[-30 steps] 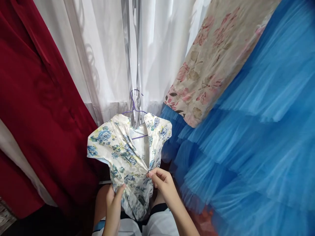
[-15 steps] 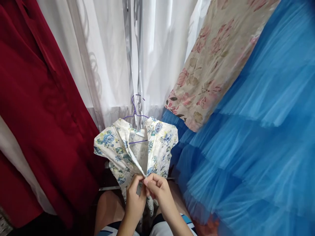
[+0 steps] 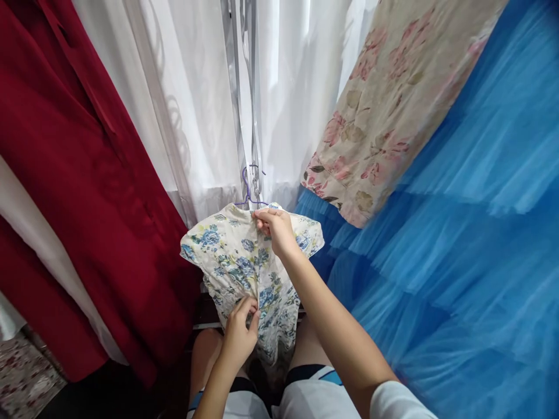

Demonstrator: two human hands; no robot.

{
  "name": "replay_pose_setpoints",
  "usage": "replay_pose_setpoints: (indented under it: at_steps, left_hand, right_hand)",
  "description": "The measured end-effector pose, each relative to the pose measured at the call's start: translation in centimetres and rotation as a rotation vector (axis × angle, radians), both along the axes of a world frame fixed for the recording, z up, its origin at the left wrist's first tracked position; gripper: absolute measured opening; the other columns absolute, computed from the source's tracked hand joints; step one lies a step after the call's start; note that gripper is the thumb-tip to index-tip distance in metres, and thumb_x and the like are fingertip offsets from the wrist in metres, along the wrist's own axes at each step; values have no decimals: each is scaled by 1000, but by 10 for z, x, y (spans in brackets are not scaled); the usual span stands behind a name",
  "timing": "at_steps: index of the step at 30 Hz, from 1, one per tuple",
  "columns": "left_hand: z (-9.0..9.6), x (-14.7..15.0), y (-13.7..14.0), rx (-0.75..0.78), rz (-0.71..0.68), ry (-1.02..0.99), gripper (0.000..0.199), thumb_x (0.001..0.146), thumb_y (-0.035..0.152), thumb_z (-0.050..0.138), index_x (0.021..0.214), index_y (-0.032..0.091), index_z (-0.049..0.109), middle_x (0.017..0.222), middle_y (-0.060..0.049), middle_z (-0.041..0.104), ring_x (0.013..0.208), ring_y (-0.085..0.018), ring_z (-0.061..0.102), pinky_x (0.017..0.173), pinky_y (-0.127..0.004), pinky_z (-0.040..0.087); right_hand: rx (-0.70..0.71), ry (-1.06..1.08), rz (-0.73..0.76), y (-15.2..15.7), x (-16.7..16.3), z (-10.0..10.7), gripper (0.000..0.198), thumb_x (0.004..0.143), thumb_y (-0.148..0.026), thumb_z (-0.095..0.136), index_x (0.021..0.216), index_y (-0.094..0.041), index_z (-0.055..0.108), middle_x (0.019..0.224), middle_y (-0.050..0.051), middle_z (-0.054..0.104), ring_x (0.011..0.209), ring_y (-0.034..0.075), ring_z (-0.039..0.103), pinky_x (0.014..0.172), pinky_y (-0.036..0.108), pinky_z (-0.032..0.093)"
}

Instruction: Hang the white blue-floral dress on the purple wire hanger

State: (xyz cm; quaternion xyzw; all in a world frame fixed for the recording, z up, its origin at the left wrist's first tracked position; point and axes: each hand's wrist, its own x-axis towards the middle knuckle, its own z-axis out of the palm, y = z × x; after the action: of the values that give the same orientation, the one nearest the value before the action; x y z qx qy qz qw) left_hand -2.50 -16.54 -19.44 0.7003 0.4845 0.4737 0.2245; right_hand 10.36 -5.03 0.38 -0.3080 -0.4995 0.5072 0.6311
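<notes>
A white dress with blue flowers [image 3: 247, 265] hangs on a purple wire hanger [image 3: 247, 186] in front of me. Its centre seam is closed from the waist up to the neckline. At the top of this seam, my right hand [image 3: 277, 227] pinches what seems to be the zipper pull, hidden by the fingers. My left hand [image 3: 241, 320] grips the dress fabric lower down, just beside the seam, with thumb and fingers pressed together. The dress's lower part drops between my knees.
White curtains [image 3: 205, 105] hang behind, with silvery straps [image 3: 248, 87] down the middle. Dark red cloth [image 3: 117, 192] covers the left side. At right are a beige garment with pink flowers [image 3: 367, 139] and a tiered blue tulle skirt [image 3: 458, 262].
My right hand has gone up the seam from the waist to the neckline, and the V-shaped opening has closed. My left hand stays low on the fabric. The view has shifted slightly.
</notes>
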Motion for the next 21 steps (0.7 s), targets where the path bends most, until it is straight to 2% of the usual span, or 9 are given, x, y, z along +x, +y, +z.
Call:
replay_pose_setpoints:
  at_steps: [3, 5, 8, 10, 12, 14, 17, 21]
  left_hand:
    - [4, -9, 6, -26, -40, -12, 16, 92, 29, 51, 91, 20, 65, 83, -5, 64, 81, -21, 62, 77, -32, 47]
    - [23, -16, 15, 20, -5, -51, 18, 93, 30, 52, 100, 20, 66, 88, -6, 66, 85, -21, 62, 81, -31, 47]
    - [77, -23, 38, 176, 98, -123, 32, 95, 32, 51, 123, 21, 60, 89, -5, 64, 84, -18, 61, 80, -29, 48]
    - [119, -24, 56, 311, 99, -133, 37, 97, 33, 48, 132, 22, 54, 88, -3, 62, 80, -16, 60, 80, -29, 48]
    - [154, -20, 74, 404, 63, -73, 32, 98, 33, 47, 126, 21, 57, 88, -3, 62, 78, -15, 59, 80, -28, 48]
    - [177, -14, 88, 467, 40, 50, 22, 98, 31, 47, 108, 19, 63, 85, -3, 61, 77, -15, 58, 77, -27, 46]
    - [188, -7, 100, 547, 86, 193, 19, 97, 28, 48, 88, 17, 61, 82, -3, 60, 79, -16, 57, 75, -27, 43]
    - [192, -18, 109, 628, 192, 143, 16, 96, 27, 51, 88, 16, 60, 83, -3, 62, 79, -15, 58, 75, -25, 43]
  right_hand:
    - [35, -12, -10, -8, -1, -8, 12, 72, -23, 64, 64, -14, 63, 45, -4, 52, 40, 6, 32, 43, 24, 19]
    - [40, -25, -4, -15, 0, -17, 12, 73, -23, 63, 64, -15, 61, 44, -4, 51, 40, 7, 32, 43, 23, 19]
    - [52, -46, -7, -21, 4, -23, 12, 74, -23, 62, 64, -16, 61, 43, -5, 49, 41, 8, 35, 45, 23, 21]
    - [74, -78, -16, -23, 5, -23, 14, 75, -24, 62, 65, -16, 60, 44, -4, 50, 42, 8, 36, 46, 24, 23]
    - [94, -101, 3, -23, 5, -21, 17, 76, -28, 63, 64, -17, 58, 46, -4, 50, 42, 8, 35, 46, 24, 23]
    - [120, -112, 29, -20, 2, -22, 20, 76, -31, 64, 64, -18, 55, 46, -6, 47, 43, 8, 34, 46, 24, 21]
    - [151, -133, 5, -6, -6, -30, 25, 75, -34, 65, 63, -20, 49, 47, -8, 38, 45, 7, 29, 47, 24, 20]
    - [129, -163, -19, 13, -14, -57, 25, 73, -36, 65, 64, -21, 46, 52, -8, 38, 48, 8, 28, 48, 24, 20]
